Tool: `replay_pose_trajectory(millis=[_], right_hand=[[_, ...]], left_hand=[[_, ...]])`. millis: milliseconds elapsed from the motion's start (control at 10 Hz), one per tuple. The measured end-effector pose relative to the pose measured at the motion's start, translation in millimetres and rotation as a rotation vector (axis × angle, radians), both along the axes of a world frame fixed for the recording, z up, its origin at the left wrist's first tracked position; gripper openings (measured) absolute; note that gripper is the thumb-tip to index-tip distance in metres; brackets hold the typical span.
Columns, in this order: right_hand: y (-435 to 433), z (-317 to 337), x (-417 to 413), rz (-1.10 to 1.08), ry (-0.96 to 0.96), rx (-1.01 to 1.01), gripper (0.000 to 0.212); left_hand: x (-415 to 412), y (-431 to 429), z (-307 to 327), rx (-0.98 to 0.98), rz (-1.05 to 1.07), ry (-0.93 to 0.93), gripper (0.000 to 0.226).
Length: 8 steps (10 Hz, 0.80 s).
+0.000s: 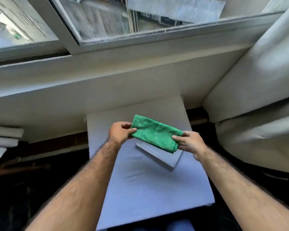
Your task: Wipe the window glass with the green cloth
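Green cloth (pixel 154 133) folded, held level below window glass (pixel 107 17), well apart.

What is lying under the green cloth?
Under the green cloth, held by the left hand and right hand, a pale flat tray lies on the white table. Its far part is covered.

Bright daylight pours through the smeared, motion-blurred window glass (pixel 107 19) far beyond the fingers (pixel 131 130), leaving the pale cloth-covered surface (pixel 148 180) beneath them bluish and softly lit, the floor either side in deep shadow, and wide-angle bending at the frame edges.
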State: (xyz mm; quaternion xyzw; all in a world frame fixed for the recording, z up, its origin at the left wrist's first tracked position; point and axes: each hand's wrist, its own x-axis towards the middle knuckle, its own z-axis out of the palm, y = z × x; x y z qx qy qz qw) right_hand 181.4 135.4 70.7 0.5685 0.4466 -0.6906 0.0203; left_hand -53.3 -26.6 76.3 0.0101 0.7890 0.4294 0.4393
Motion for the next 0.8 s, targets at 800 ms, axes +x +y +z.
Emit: replay_pose_trajectory(millis=[800], right_hand=[[-16.6, -117.4, 4.5, 0.719, -0.777, 0.661, 0.052]], left_hand=[[40.0, 23.8, -123.1, -0.462, -0.783, 0.714, 0.043]])
